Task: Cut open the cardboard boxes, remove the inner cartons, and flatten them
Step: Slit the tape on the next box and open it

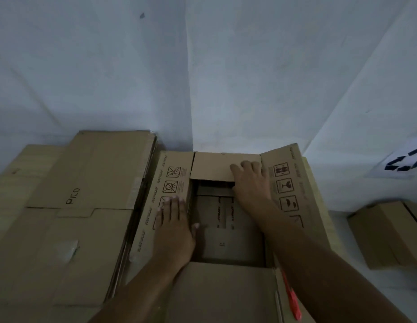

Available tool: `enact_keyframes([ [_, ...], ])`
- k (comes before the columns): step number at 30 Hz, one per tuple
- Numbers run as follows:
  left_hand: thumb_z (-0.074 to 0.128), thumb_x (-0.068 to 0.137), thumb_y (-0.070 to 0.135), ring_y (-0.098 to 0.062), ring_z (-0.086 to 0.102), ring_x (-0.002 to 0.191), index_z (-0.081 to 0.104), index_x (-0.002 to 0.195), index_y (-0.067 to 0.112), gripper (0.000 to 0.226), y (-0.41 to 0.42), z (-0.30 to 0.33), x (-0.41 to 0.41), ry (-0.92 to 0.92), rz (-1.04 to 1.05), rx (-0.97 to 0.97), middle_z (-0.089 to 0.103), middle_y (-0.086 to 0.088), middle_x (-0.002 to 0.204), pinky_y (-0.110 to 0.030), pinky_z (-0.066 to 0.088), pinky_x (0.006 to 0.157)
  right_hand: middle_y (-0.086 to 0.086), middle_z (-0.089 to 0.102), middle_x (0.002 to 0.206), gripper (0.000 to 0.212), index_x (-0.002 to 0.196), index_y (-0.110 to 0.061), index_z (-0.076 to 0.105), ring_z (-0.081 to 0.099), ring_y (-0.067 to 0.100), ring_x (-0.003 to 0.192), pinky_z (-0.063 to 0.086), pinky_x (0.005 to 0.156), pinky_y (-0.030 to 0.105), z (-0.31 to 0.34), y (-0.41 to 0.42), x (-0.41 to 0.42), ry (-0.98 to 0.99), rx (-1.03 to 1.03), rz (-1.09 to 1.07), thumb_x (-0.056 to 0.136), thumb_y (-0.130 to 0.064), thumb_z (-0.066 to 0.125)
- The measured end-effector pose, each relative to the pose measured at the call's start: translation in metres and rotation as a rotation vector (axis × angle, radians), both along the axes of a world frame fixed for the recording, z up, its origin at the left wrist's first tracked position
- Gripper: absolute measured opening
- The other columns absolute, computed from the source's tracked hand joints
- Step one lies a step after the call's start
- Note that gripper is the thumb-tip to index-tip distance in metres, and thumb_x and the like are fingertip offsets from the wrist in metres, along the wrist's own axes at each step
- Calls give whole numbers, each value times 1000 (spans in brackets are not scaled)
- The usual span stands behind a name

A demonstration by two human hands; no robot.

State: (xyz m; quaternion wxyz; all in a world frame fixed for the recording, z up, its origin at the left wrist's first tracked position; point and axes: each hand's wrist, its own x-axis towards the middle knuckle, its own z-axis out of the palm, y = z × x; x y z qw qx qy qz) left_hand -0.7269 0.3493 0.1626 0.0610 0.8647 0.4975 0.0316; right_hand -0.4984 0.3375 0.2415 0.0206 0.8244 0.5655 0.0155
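Observation:
An open brown cardboard box [293, 183] stands in front of me with all its flaps spread out. My left hand [173, 226] presses flat on the left flap [165, 180], fingers straight over the printed symbols. My right hand [251, 183] reaches across the opening and rests with straight fingers on the far flap [212, 166]. Inside the box lies a dark inner carton [226, 229] with printed lettering. A red-handled cutter [292, 299] lies beside the near flap [223, 292], partly hidden under my right forearm.
A stack of flattened cardboard [86, 183] lies to the left on a wooden surface. A small closed box [386, 234] sits on the floor at the right. White walls meet in a corner behind the box. A paper with a black recycling symbol [405, 162] hangs at the right.

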Motion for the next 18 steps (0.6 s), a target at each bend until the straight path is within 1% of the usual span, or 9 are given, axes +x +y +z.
enact_keyframes([
  [2,4,95,60,-31,-7,151,-1,156,9,80,0,-2,1,18,10,3,-6,-15,163,-44,-1,121,3,62,122,29,124,-26,54,53,27,117,34,107,50,-3,9,13,-81,-4,68,95,-24,55],
  [3,6,96,59,-31,-6,152,1,156,8,80,-1,-3,0,30,16,-6,-4,-15,163,-45,0,122,0,67,114,24,119,-27,56,59,25,109,33,108,49,-2,11,19,-108,67,119,96,-24,54],
  [6,15,98,56,-33,4,152,10,156,6,77,0,-7,-1,47,10,-7,7,-16,164,-44,3,124,1,73,85,18,113,-21,59,67,24,78,41,101,45,7,18,36,-111,419,198,95,-16,58],
  [8,22,97,52,-33,11,151,17,156,6,74,1,-7,-1,49,-7,-15,15,-16,163,-45,6,119,3,73,85,18,107,-17,61,67,26,74,42,96,44,13,25,50,-99,602,213,92,-8,62],
  [10,25,98,48,-32,14,151,19,156,7,71,-1,-8,0,37,-20,-20,19,-15,163,-45,7,117,8,69,109,30,114,-16,62,64,30,97,38,99,48,17,35,63,-131,626,159,87,-3,61],
  [12,22,99,47,-30,7,153,13,157,9,70,-2,-8,1,12,-17,-45,13,-12,164,-44,3,119,12,51,135,56,134,-18,53,46,35,123,29,108,53,15,45,71,-160,502,39,80,-5,60],
  [13,18,99,48,-28,0,153,7,157,11,70,-3,-8,1,-6,-15,-53,6,-10,166,-43,-1,120,14,41,141,67,142,-18,44,38,37,129,25,112,54,12,48,74,-166,433,-10,79,-9,63],
  [16,2,95,53,-19,-23,150,-11,156,18,72,-4,-8,3,-47,-9,-96,-17,-1,164,-39,-11,122,18,13,160,83,157,-15,17,10,41,148,7,119,63,-8,55,79,-148,211,-61,89,-33,61],
  [18,-1,94,55,-16,-24,150,-12,156,21,72,-3,-6,1,-69,1,-105,-18,3,164,-41,-8,124,16,-13,165,88,159,-17,-1,-15,38,151,-8,117,65,-23,58,83,-78,60,-60,95,-50,50],
])
